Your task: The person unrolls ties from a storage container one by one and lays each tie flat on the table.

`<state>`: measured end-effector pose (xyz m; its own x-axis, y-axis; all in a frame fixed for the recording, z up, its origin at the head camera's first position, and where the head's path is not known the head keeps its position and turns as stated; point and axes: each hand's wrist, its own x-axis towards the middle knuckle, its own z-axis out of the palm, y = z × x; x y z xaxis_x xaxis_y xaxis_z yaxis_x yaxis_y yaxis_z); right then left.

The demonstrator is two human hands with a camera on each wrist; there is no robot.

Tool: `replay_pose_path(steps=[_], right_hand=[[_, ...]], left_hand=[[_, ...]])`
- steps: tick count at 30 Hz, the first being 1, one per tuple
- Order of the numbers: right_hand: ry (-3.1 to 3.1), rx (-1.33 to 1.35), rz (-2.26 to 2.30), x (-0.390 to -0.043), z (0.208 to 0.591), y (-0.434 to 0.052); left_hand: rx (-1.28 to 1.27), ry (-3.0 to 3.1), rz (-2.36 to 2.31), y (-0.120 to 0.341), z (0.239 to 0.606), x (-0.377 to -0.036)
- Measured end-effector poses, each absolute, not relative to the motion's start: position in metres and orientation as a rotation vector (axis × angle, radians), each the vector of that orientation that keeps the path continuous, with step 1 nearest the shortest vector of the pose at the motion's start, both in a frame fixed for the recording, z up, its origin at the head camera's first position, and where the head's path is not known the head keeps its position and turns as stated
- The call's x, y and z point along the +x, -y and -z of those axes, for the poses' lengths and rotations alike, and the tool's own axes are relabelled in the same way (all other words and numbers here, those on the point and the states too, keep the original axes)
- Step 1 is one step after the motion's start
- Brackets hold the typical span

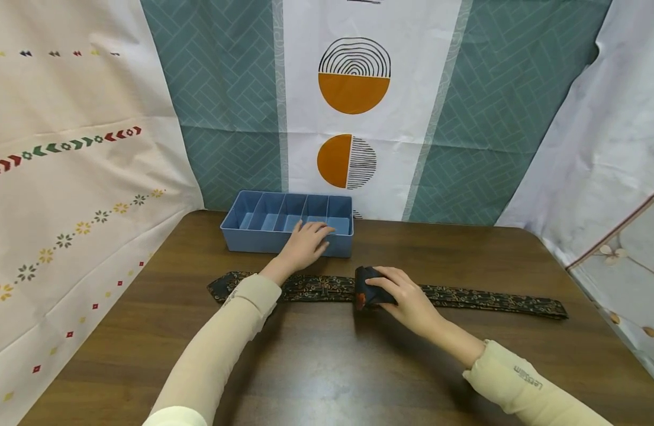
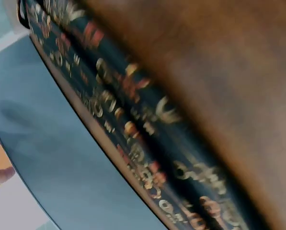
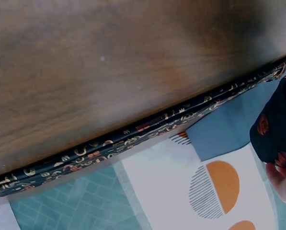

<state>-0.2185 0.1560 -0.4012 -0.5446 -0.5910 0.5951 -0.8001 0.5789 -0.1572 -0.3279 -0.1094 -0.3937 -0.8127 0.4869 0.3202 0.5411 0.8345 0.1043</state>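
Note:
My right hand (image 1: 412, 302) grips a rolled dark navy necktie (image 1: 365, 290) with orange flowers, held over the long tie on the table. In the right wrist view the same roll (image 3: 269, 127) shows at the right edge, with fingertips against its lower end. My left hand (image 1: 304, 244) is at the front rim of a blue divided box (image 1: 270, 241), fingers relaxed and holding nothing. A long dark necktie (image 1: 481, 297) with a gold and red pattern lies folded lengthwise across the table; my left forearm and the roll hide parts of it.
The blue box stands at the back of the brown wooden table (image 1: 311, 361), its thin dividers making several compartments in a row. Behind it hangs a green and white curtain (image 1: 231, 89) with orange circles. Patterned cloth (image 1: 65, 195) borders the left side, and white fabric (image 1: 598, 177) the right.

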Motion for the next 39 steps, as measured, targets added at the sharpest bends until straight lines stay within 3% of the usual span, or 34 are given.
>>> replay_pose_path(steps=[18, 30, 39], right_hand=[[2.481, 1.187, -0.553, -0.202, 0.404, -0.160], [2.517, 1.151, -0.612, -0.201, 0.412, -0.160], [2.510, 1.136, -0.613, -0.200, 0.417, -0.160]], left_hand=[[-1.078, 2.634, 0.382, 0.134, 0.393, -0.280], [-1.215, 2.578, 0.566, 0.096, 0.385, -0.240], [-1.122, 2.726, 0.577, 0.069, 0.397, -0.219]])
